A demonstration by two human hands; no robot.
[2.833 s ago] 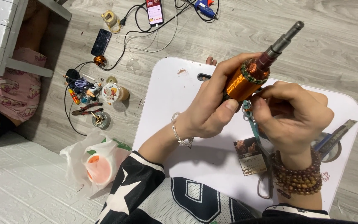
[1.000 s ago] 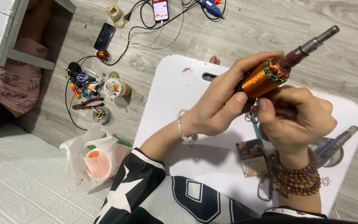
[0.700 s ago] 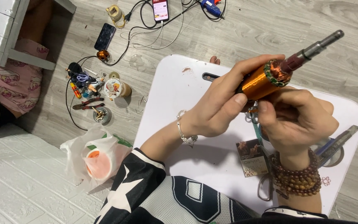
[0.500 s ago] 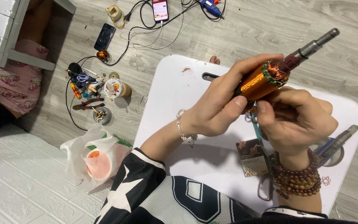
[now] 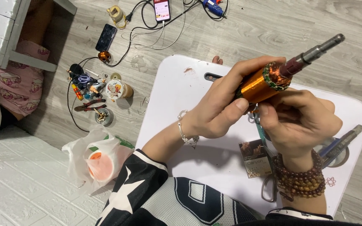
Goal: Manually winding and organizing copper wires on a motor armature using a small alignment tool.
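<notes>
Left of the fingers lie two phones (image 5: 106, 37) on the floor and one plastic bag (image 5: 98, 157). The left hand (image 5: 218, 112) wraps one copper-wound rotor (image 5: 265, 83) – fingers curled tight around it. Just beneath, the right hand (image 5: 297, 122) is closed too, fingertips touching the rotor's underside – one steel shaft juts beyond both.

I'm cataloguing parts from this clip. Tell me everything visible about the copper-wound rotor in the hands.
The rotor is a cylinder wound with shiny orange copper wire, with a dark reddish collar and a grey metal shaft pointing up and right. It is held tilted above the white table. The left hand wraps its lower end; the right hand touches it from below. Its lower end is hidden.
</notes>
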